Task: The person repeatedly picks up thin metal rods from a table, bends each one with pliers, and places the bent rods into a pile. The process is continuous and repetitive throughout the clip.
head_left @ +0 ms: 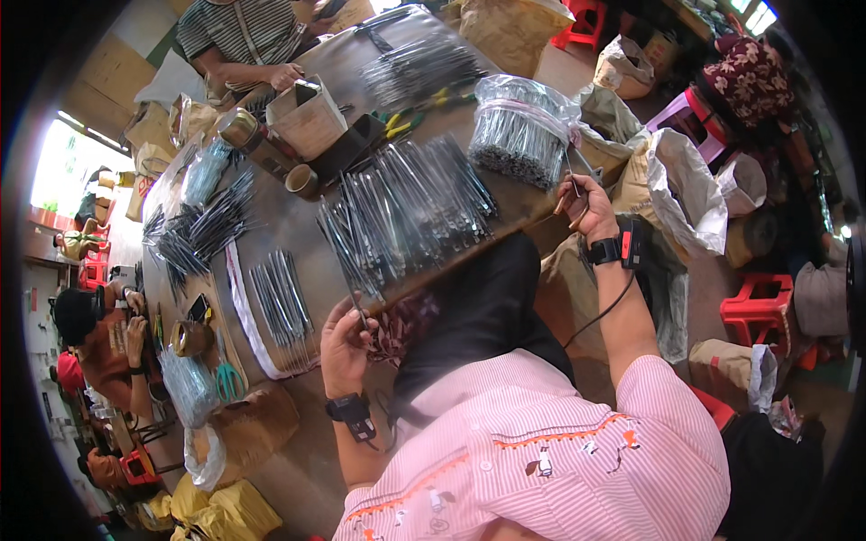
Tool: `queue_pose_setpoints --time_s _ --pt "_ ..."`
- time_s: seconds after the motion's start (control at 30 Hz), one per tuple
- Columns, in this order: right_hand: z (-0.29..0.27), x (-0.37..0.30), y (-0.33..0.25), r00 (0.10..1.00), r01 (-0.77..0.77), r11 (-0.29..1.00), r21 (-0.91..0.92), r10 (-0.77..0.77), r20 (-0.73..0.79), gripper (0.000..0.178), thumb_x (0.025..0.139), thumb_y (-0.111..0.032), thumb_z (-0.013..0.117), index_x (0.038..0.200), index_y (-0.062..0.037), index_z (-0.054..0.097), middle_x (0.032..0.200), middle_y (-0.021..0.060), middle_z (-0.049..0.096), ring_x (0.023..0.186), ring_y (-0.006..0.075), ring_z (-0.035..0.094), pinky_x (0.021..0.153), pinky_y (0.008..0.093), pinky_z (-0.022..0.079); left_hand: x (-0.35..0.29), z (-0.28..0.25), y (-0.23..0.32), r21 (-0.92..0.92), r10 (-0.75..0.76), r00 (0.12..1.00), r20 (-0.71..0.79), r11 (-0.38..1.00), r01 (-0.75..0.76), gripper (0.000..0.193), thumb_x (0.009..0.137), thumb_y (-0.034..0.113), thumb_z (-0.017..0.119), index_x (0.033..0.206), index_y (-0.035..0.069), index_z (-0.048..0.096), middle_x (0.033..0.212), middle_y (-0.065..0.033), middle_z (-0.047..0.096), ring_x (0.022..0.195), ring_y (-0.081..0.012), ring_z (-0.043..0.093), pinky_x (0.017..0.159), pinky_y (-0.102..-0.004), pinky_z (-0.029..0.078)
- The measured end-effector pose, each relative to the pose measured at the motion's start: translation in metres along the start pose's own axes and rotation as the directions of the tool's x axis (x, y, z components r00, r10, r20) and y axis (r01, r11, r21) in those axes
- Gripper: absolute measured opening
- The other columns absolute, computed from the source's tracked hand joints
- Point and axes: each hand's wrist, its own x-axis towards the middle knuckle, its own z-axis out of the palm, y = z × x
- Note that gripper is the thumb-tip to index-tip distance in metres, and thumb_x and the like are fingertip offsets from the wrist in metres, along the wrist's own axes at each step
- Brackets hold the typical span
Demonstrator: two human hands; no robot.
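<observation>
Along the near edge of the bench (281,216), the left hand (345,341) sits just beside the lower end of a broad row of slender metal strips (406,207), its thumb and fingertips pinched together on a thin dark piece (358,307). Near the bench's right-hand corner, the right hand (586,206) has its fingers curled around a slim tool (577,191) with a curved brownish handle (its exact kind is too small to tell). Both wrists wear black strapped devices.

The row lies side by side, slanting from the middle of the bench down to the near edge, shiny ends toward the person. Just beside it, at the right edge, stands a thick round bundle (519,135) of similar strips in clear plastic, close to the right hand. A smaller row (280,298) lies to the left, next to a white band (245,307), and a loose dark heap (203,225) spreads near the left edge.

Behind the broad row are an open cardboard box (307,122), a roll of tape (301,180) and yellow-handled pliers (397,126). At the far edge, a co-worker's hand (287,76) rests near the box.
</observation>
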Motion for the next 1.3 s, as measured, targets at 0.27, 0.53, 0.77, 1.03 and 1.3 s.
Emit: queue_pose_setpoints --time_s 0.27,0.53,0.77,1.03,1.3 --pt "-0.009 -0.027 0.026 0.911 0.099 0.402 -0.91 -0.406 -0.08 0.007 0.086 -0.007 0.064 0.092 -0.0035 0.061 0.076 0.0058 0.062 0.066 0.0181 0.061 0.062 0.0336 0.053 0.001 0.0 -0.013 0.075 -0.044 0.997 -0.062 0.996 0.049 0.028 0.087 0.0 0.058 0.114 -0.001 0.06 0.086 -0.0087 0.066 0.071 -0.0186 0.067 0.054 -0.0182 0.052" --pt "0.016 -0.074 0.033 0.991 -0.122 0.96 -0.251 0.106 -0.079 0.009 0.088 -0.009 0.064 0.089 -0.0012 0.06 0.074 0.0099 0.065 0.067 0.0225 0.064 0.066 0.0348 0.055 0.003 0.022 -0.019 0.1 -0.056 0.997 0.054 0.994 0.051 0.025 0.086 -0.002 0.059 0.111 -0.002 0.058 0.089 -0.0094 0.066 0.076 -0.0208 0.069 0.067 -0.0241 0.058" --pt "0.054 -0.111 0.068 0.989 0.06 0.874 -0.482 0.015 0.15 0.009 0.089 -0.011 0.063 0.089 -0.0033 0.059 0.077 0.0103 0.064 0.068 0.0229 0.063 0.063 0.0338 0.053 -0.007 0.058 -0.031 0.143 -0.175 0.964 0.202 0.979 0.148 0.021 0.083 -0.004 0.06 0.103 -0.001 0.057 0.094 -0.0103 0.063 0.081 -0.0212 0.067 0.079 -0.0314 0.057" --pt "0.098 -0.152 0.125 0.962 0.153 0.702 -0.696 0.057 0.269 0.016 0.087 -0.006 0.066 0.097 -0.002 0.054 0.082 0.0102 0.066 0.071 0.0177 0.066 0.064 0.0287 0.054 -0.008 0.089 -0.05 0.21 -0.201 0.927 0.318 0.968 0.138 0.019 0.086 -0.004 0.059 0.103 -0.003 0.051 0.093 -0.0095 0.058 0.084 -0.0232 0.067 0.081 -0.0313 0.057" --pt "0.098 -0.153 0.147 0.935 0.303 0.625 -0.72 -0.051 0.35 0.014 0.086 -0.004 0.066 0.095 -0.0016 0.057 0.079 0.0075 0.066 0.068 0.0137 0.064 0.059 0.0252 0.052 -0.005 0.089 -0.048 0.186 -0.115 0.926 0.359 0.981 0.05 0.016 0.087 -0.003 0.06 0.101 -0.002 0.053 0.09 -0.0088 0.06 0.082 -0.0198 0.067 0.077 -0.0293 0.057"
